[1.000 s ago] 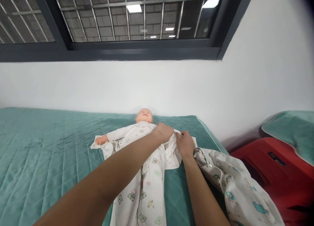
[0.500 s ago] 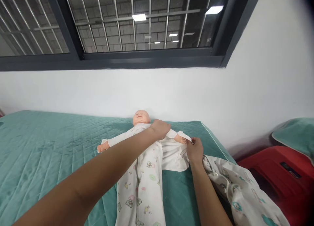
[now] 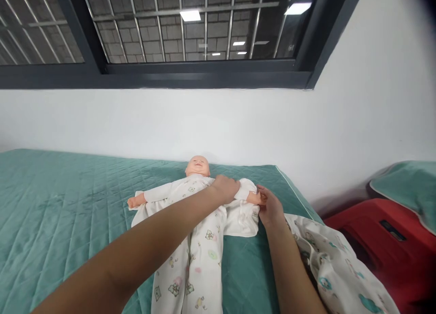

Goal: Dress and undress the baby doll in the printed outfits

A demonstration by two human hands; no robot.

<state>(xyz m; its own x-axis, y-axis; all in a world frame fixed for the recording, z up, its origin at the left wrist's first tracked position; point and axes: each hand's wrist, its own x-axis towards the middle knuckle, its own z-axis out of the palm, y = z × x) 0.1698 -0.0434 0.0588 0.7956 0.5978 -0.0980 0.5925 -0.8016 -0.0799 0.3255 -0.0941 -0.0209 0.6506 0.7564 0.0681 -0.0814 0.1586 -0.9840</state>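
A baby doll [image 3: 198,166] lies on its back on the green quilted bed, dressed in white printed clothes [image 3: 204,255]. My left hand [image 3: 226,189] reaches across its chest, fingers closed on the white sleeve [image 3: 243,191] at the upper arm; the fingertips are partly hidden. At the end of that arm, my right hand [image 3: 271,206] has its thumb and fingers around the doll's small hand [image 3: 256,198]. White cloth [image 3: 241,219] of the top lies spread beneath this arm. The doll's other arm [image 3: 136,200] stretches out to the left.
Another white printed garment [image 3: 344,268] lies at the right beside my forearm. Past the bed's edge stand a red plastic stool [image 3: 371,232] and a green cushion or cloth [image 3: 408,186]. Behind the green bed cover [image 3: 68,214] rises a white wall with a barred window.
My right hand has let go of the white cloth edge it pinched and now holds the doll's hand. The cloth has folded back near the sleeve. My left hand stays at the upper arm.
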